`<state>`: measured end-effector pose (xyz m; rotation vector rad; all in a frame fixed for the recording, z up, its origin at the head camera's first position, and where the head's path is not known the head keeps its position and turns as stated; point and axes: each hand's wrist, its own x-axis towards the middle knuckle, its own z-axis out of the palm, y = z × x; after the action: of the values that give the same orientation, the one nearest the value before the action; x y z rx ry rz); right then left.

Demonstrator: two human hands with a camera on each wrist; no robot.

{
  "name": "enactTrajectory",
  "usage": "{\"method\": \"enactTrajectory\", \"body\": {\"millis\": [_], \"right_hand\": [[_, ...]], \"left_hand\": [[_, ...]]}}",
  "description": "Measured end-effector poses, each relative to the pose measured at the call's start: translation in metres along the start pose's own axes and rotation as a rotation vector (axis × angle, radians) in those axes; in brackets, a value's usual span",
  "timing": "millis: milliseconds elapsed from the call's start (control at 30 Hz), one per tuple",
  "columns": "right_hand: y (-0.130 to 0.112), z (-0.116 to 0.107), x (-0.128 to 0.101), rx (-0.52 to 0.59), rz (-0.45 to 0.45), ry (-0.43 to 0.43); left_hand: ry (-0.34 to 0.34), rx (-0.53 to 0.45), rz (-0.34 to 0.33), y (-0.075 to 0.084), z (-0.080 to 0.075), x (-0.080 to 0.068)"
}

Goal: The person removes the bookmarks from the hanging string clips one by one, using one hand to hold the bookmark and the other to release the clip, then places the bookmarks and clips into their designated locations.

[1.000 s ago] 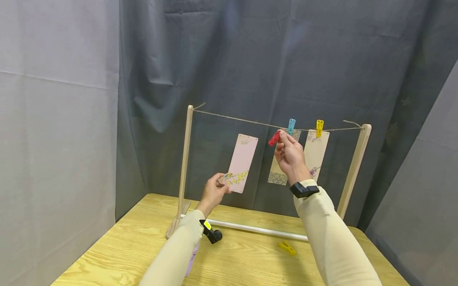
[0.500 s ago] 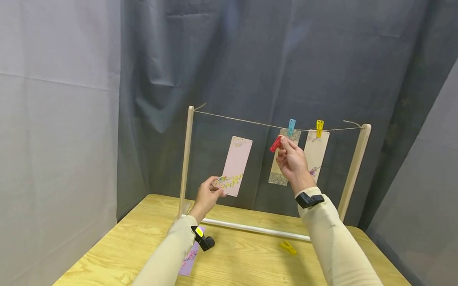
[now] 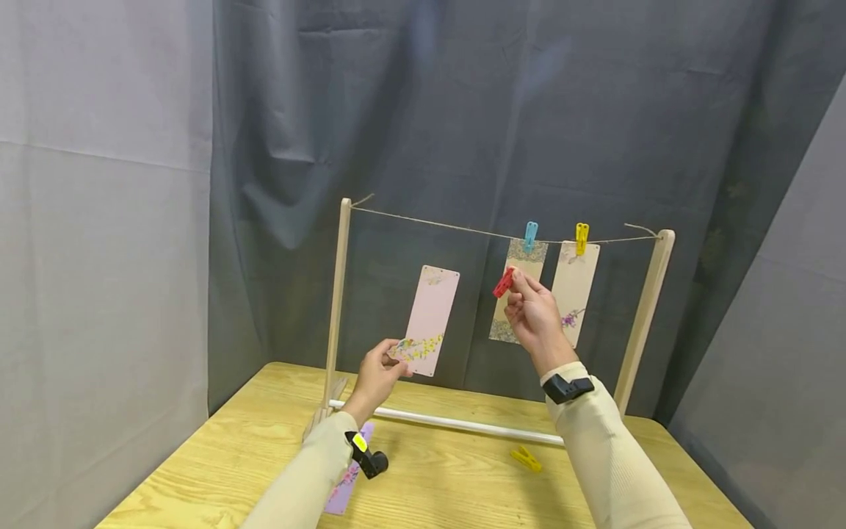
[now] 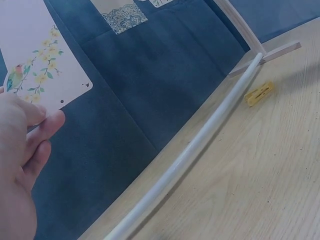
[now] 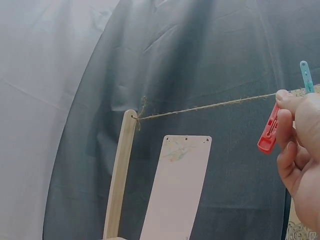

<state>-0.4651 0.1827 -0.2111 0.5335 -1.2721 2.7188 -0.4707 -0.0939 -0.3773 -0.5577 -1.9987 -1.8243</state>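
In the head view my left hand (image 3: 378, 376) pinches the lower left corner of a pink card (image 3: 429, 316) with yellow flowers and a bird. The card stands nearly upright in the air, its top edge below the string (image 3: 429, 220). My right hand (image 3: 537, 316) pinches a red clothespin (image 3: 504, 283) between thumb and index finger, below the string and in front of a patterned card (image 3: 501, 323). A blue clothespin (image 3: 531, 236) fixes that card to the string. To its right a yellow clothespin (image 3: 581, 239) holds up a cream card (image 3: 577, 286) with purple flowers.
Wooden posts (image 3: 337, 294) at both ends carry the string, and a white rod (image 3: 456, 422) joins them low down. On the wooden table (image 3: 436, 492) lie a loose yellow clothespin (image 3: 526, 458) and a purple card (image 3: 342, 488), partly behind my left forearm. Grey curtains (image 3: 410, 147) surround the table.
The pink card has moved down and a little left in my left hand. My right hand has lowered the red clothespin away from the string. More of the purple card shows.
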Motion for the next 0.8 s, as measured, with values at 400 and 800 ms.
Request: {"method": "enactTrajectory", "body": {"millis": [400, 800], "right_hand": [[0.006, -0.002, -0.013, -0.006, 0.002, -0.025], [0.015, -0.011, -0.024, -0.023, 0.002, -0.030]], "left_hand": [[0.008, 0.000, -0.015, -0.005, -0.012, -0.009], [0.025, -0.057, -0.044, -0.013, -0.017, -0.026]]}}
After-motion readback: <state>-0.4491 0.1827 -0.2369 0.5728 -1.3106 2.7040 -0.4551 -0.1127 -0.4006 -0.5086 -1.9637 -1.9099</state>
